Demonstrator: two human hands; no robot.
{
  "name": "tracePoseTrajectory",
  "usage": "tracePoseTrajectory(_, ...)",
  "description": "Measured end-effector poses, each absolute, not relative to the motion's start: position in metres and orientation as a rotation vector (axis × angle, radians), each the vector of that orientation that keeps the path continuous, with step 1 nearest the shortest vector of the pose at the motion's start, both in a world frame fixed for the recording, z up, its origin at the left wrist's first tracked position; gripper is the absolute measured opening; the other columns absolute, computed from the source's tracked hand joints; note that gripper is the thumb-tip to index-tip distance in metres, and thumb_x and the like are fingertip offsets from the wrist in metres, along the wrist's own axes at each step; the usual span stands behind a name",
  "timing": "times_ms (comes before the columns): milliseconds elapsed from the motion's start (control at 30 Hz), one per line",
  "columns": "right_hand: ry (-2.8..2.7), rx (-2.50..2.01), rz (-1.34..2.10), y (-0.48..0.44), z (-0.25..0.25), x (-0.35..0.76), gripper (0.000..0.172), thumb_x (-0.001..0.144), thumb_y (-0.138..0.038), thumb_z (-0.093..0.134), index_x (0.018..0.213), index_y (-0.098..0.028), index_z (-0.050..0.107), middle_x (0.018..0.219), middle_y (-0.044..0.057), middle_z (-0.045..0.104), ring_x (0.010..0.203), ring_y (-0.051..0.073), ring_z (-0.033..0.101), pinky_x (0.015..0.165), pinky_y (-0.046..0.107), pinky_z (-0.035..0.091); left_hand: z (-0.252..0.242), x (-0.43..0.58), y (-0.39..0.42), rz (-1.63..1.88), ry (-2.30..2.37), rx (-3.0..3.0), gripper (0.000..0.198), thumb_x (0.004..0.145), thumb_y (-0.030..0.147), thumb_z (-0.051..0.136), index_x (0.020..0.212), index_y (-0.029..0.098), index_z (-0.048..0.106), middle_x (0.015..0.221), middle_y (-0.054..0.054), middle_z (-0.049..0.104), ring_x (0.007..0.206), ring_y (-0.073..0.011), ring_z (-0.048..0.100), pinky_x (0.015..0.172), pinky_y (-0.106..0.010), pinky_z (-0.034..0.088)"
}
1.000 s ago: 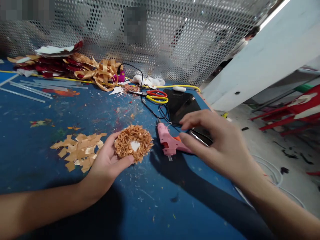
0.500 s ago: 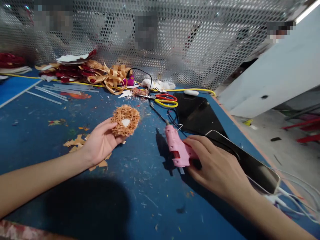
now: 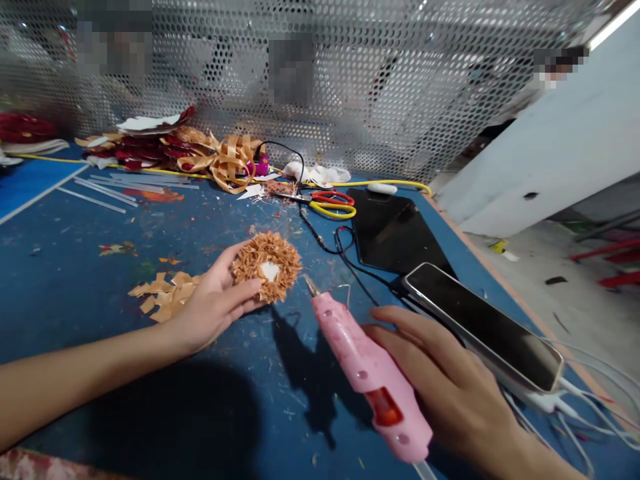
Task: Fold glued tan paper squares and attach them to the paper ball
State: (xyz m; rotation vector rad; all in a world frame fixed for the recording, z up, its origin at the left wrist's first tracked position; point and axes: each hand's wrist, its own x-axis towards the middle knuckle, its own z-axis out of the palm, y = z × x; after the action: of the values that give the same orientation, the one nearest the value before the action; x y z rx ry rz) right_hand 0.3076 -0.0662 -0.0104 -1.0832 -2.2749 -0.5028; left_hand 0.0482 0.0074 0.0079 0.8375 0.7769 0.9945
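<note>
Between the thumb and fingers of my left hand is a round rosette of crinkled golden-brown ribbon pieces, with a white centre showing. My right hand grips a pink hot glue gun by its handle, raised above the table. Its metal nozzle points at the rosette's right edge, a small gap away. A clear glue stick pokes out of the gun's rear end. Cut tan ribbon pieces lie on the table behind my left wrist.
Scissors with red and yellow handles lie at the back, near a heap of golden ribbon. Clear glue sticks rest at back left. A dark tablet and a phone with white cables lie right. Perforated metal stands behind.
The glue gun has come up closer to me and turned so its nozzle points up-left at the rosette. My left hand has moved the rosette slightly right and nearer.
</note>
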Motion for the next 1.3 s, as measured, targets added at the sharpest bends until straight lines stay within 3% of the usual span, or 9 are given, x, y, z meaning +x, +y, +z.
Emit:
tracePoseTrajectory(133, -2.331, -1.116, -0.434, -0.07, -0.009, 0.297, 0.024, 0.09, -0.01, 0.038, 0.1, -0.016, 0.06, 0.105, 0.013, 0.065, 0.082, 0.018, 0.066, 0.064, 0.026, 0.056, 0.003, 0.05, -0.002, 0.974, 0.792, 1.008, 0.054, 0.082, 0.018, 0.065, 0.13, 0.029, 0.043, 0.132, -0.006, 0.056, 0.114, -0.0228, 0.059, 0.092, -0.031, 0.052)
tracePoseTrajectory(300, -2.356, -1.094, -0.485, -0.068, -0.006, 0.289, 0.024, 0.092, -0.007, 0.034, 0.098, -0.013, 0.056, 0.102, 0.014, 0.063, 0.081, 0.016, 0.066, 0.064, 0.025, 0.055, 0.001, 0.051, -0.005, 0.982, 0.757, 1.136, 0.058, 0.082, 0.016, 0.064, 0.133, 0.023, 0.037, 0.14, -0.009, 0.049, 0.13, -0.0241, 0.046, 0.11, -0.034, 0.037)
tracePoseTrajectory(667, -2.447, -1.115, -0.594, -0.064, 0.006, 0.284, 0.039, 0.095, -0.008, 0.026, 0.083, -0.013, 0.062, 0.09, 0.013, 0.069, 0.062, 0.013, 0.066, 0.056, 0.024, 0.057, -0.001, 0.051, -0.01, 0.929, 0.708, 1.174, 0.059, 0.083, 0.013, 0.063, 0.133, 0.025, 0.034, 0.143, -0.007, 0.046, 0.131, -0.02, 0.045, 0.11, -0.028, 0.037)
tracePoseTrajectory(1033, -2.464, -1.16, -0.541, -0.065, 0.009, 0.283, 0.049, 0.096, -0.007, 0.02, 0.069, -0.014, 0.06, 0.078, 0.009, 0.066, 0.057, 0.011, 0.063, 0.053, 0.021, 0.055, 0.002, 0.053, -0.011, 0.949, 0.765, 1.141, 0.064, 0.079, 0.012, 0.066, 0.133, 0.026, 0.036, 0.143, -0.007, 0.044, 0.131, -0.0242, 0.044, 0.112, -0.036, 0.037)
tracePoseTrajectory(1300, -2.466, -1.169, -0.42, -0.065, 0.008, 0.283, 0.045, 0.093, -0.004, 0.024, 0.066, -0.015, 0.059, 0.073, 0.007, 0.063, 0.053, 0.01, 0.058, 0.051, 0.021, 0.051, 0.004, 0.053, -0.011, 0.952, 0.784, 1.135, 0.063, 0.077, 0.012, 0.067, 0.132, 0.026, 0.038, 0.141, -0.008, 0.047, 0.131, -0.0259, 0.045, 0.112, -0.038, 0.036)
